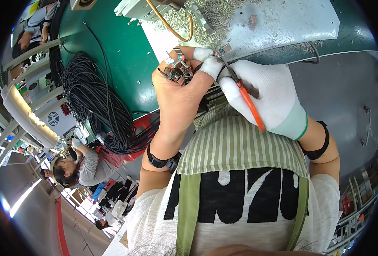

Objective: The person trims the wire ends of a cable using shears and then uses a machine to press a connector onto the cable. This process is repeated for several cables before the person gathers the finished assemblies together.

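My bare left hand (176,98), with white covers on the thumb and a fingertip, is closed around a bunch of black cables with small metal connectors (179,72) and coloured wires at their ends. Between its thumb and finger one connector (225,48) sticks out to the right. In a white knitted glove, my right hand (268,85) grips orange-handled cutting pliers (251,104). The pliers' jaws point up and left and lie right by that connector's wires. Whether the jaws touch the wires I cannot tell.
A large coil of black cable (93,98) lies on the green table (125,64) at left. Small metallic clippings (214,32) cover part of a white sheet (283,25), near a yellow-brown bent tube (172,30). A co-worker (88,164) sits at the left.
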### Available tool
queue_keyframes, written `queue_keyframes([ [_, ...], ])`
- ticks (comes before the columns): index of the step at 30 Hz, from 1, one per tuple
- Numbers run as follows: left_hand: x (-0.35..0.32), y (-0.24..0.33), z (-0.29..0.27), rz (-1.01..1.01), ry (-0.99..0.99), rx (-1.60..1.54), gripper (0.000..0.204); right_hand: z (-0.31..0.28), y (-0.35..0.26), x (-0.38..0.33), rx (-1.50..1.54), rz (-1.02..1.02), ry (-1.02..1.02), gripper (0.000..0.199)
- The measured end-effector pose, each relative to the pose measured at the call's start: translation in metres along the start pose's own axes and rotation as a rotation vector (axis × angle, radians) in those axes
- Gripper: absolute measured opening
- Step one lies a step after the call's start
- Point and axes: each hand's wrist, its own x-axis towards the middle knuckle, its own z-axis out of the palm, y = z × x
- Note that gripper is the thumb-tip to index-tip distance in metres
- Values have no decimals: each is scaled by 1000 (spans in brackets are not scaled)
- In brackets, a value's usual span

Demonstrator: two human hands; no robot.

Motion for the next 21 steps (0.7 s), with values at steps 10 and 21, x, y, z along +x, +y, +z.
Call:
queue_keyframes([
  [10, 27, -1, -4, -139, -62, -9, 13, -13, 13, 18, 54, 64, -59, 20],
  [21, 15, 4, 7, -167, -36, -21, 10, -12, 1, 14, -209, 47, -16, 18],
])
